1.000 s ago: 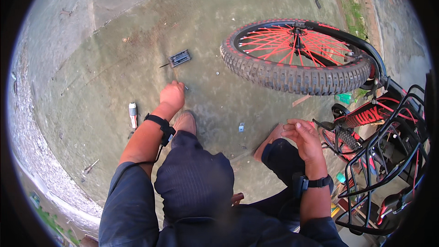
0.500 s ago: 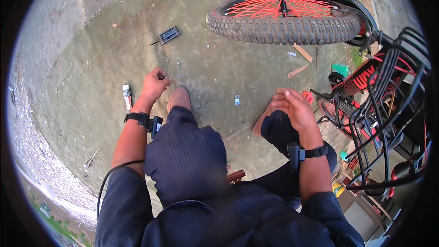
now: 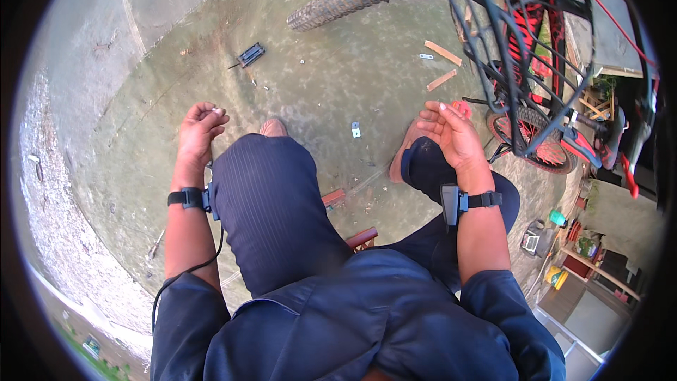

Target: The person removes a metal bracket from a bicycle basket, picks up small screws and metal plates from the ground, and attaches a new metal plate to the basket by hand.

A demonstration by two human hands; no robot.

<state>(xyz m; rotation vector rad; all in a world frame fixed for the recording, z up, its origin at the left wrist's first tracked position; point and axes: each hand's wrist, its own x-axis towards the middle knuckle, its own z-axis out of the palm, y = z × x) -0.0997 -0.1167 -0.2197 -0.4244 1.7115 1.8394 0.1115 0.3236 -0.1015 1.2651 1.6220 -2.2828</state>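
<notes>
My left hand is raised just left of my left knee. Its thumb and fingers are pinched together, and whatever may be between them is too small to make out. Palm up, my right hand hovers near my right knee with loosely stretched fingers and nothing in it. A red object shows on the ground just past its fingertips. Between my shoes lies a small metal bracket. Beyond my left shoe is a dark rectangular item, with tiny parts scattered near it.
A bicycle tyre crosses the top. The bicycle's black wire basket and red-spoked wheel fill the right. Two wood strips and a metal plate lie on the ground. A reddish block lies between my legs.
My left hand has drawn back and left, beside the knee. The view has shifted: the tyre sits higher, more of the basket shows, and the white-and-black cylinder is out of sight.
</notes>
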